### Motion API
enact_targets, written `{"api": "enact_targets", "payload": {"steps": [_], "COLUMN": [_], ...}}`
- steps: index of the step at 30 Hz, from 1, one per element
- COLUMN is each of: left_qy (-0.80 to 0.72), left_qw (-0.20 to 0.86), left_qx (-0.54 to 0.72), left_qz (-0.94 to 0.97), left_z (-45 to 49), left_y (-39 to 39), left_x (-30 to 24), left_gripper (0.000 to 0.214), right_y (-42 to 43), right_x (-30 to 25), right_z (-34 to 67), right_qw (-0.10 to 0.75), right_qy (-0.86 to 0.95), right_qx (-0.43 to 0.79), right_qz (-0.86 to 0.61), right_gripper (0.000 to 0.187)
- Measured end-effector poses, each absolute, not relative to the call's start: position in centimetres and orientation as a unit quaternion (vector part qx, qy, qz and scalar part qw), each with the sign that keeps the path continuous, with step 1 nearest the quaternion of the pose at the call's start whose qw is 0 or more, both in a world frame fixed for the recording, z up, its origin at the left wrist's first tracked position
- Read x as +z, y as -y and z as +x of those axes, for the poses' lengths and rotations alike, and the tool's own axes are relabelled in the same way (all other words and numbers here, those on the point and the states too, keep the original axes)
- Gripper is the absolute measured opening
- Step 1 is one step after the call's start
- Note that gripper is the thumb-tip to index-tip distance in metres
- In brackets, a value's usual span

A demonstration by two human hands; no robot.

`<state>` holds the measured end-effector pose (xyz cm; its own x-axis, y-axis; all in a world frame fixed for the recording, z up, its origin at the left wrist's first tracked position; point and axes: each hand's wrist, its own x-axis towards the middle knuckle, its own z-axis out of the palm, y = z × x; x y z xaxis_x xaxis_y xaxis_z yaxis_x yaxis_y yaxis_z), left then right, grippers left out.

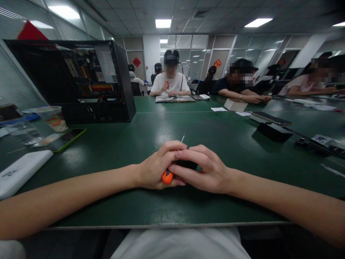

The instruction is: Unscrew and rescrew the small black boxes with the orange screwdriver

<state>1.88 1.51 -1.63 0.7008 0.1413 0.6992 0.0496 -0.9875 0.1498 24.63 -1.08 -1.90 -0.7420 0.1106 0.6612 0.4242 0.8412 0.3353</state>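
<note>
A screwdriver with an orange and black handle is held low over the green table, in front of my body. The handle's rounded end points toward me, and its thin metal shaft shows beyond the fingers, tilted away and slightly right. My left hand is closed around the handle. From the right, my right hand meets it with bent fingers, its fingertips pressed on the handle and against the left fingers. Part of the screwdriver is hidden behind the fingers. Both forearms lie close to the table's front edge.
An opened black computer case stands at left. Nearby are a plastic cup, a green-edged phone and a white power bank. A dark phone on a black stand and a white box are right. Co-workers sit across.
</note>
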Motion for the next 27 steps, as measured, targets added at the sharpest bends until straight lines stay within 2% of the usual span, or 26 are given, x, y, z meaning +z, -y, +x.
{"api": "enact_targets", "payload": {"steps": [6,11,15,20,24,27], "left_qy": [-0.082,-0.186,-0.292,-0.317,-0.284,-0.311], "left_qw": [0.070,0.077,0.189,0.256,0.276,0.311], "left_qx": [0.333,0.371,0.362,0.285,0.284,0.319], "left_qz": [0.937,0.907,0.865,0.868,0.873,0.840], "left_z": [2.0,2.1,1.9,1.8,1.9,1.8], "left_y": [-1.3,-2.2,-3.7,-4.5,-4.6,-4.9], "left_x": [-1.2,-1.4,-1.5,-1.0,-1.0,-1.6], "left_gripper": [0.060,0.056,0.043,0.030,0.032,0.041], "right_y": [0.8,-1.5,-3.4,-3.9,-3.3,-2.4], "right_x": [-0.8,0.5,1.5,2.6,2.3,2.0], "right_z": [23.8,26.0,29.1,30.3,29.0,27.9], "right_qw": [0.407,0.360,0.402,0.550,0.571,0.583], "right_qy": [0.872,0.880,0.844,0.754,0.747,0.740], "right_qx": [-0.213,-0.263,-0.179,0.015,0.147,0.192], "right_qz": [-0.170,-0.165,-0.306,-0.360,-0.308,-0.275], "right_gripper": [0.030,0.018,0.022,0.041,0.066,0.073]}}
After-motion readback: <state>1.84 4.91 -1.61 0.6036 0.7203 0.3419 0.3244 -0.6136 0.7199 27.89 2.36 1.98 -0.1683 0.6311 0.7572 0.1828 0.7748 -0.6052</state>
